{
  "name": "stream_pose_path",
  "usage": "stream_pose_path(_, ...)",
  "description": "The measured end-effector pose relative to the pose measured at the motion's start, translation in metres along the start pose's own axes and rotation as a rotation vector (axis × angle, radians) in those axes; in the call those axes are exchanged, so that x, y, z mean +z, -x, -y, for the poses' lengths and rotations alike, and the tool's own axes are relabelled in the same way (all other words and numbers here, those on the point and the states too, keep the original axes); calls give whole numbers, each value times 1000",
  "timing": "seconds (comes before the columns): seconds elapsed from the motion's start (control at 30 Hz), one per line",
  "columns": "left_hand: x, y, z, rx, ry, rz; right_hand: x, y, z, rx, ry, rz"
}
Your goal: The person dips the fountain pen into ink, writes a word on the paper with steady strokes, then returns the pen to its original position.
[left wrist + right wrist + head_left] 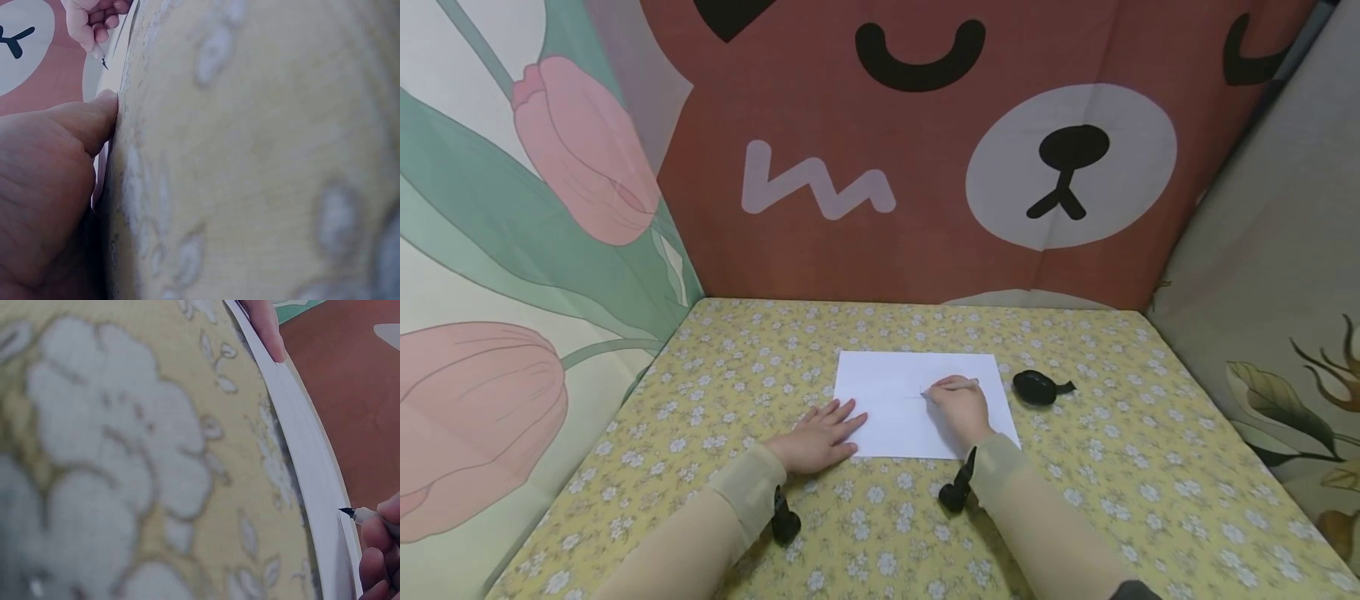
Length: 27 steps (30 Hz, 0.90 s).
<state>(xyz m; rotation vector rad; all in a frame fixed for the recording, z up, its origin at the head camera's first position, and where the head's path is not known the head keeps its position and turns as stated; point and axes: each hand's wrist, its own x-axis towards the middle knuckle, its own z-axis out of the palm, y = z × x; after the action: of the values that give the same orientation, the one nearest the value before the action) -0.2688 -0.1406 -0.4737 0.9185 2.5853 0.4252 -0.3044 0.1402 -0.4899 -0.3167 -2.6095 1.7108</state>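
A white sheet of paper [880, 375] lies on the flowered cloth in the head view, with a few thin, faint lines near its middle. My right hand [967, 413] rests over the sheet's right half and pinches a light-coloured pen [962, 384]. In the right wrist view the pen [367, 516] shows a dark pointed tip at the paper; whether it touches cannot be told. Fingers spread, my left hand [820, 437] lies flat across the sheet's lower left edge. Its thumb and palm fill the left side of the left wrist view.
To the right of the paper sits a black rounded object [1036, 388] with a short strap. A yellow flowered cloth [775, 333] covers the table. Printed hangings stand behind and on both sides. Small black devices [957, 493] hang at both wrists.
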Motion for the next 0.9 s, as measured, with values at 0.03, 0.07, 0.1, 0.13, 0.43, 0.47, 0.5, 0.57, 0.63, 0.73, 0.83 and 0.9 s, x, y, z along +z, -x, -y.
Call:
stream_pose_path(0.03, 0, 0, 0, 0, 0, 1, 0, 0, 0, -3, 4, 0)
stream_pose_path(0.07, 0, 0, 0, -1, 1, 1, 0, 1, 0, -6, 11, 1)
stream_pose_path(0.1, 0, 0, 0, 1, 1, -1, -1, 1, 0, -8, 16, 4)
stream_pose_path(0.13, 0, 0, 1, 3, 2, -3, -1, 1, 0, -9, 21, 6)
stream_pose_path(0.43, 2, -2, 2, 15, -18, -14, -4, 5, -2, -2, 47, 57)
stream_pose_path(0.47, 2, -1, 2, 16, -18, -16, -5, 5, -2, -1, 44, 61)
stream_pose_path(0.5, 2, -1, 2, 17, -18, -16, -5, 6, -2, 0, 42, 63)
stream_pose_path(0.57, 2, -1, 2, 16, -17, -15, -5, 6, -3, -1, 40, 69)
stream_pose_path(0.63, 1, -1, 2, 16, -15, -14, -5, 7, -3, -1, 39, 68)
stream_pose_path(0.73, 1, -1, 1, 15, -11, -13, -5, 8, -4, -8, 36, 71)
stream_pose_path(0.83, 1, -1, 1, 14, -8, -13, -5, 8, -4, -8, 42, 77)
stream_pose_path(0.9, 1, -1, 1, 12, -11, -12, -5, 9, -4, -7, 46, 83)
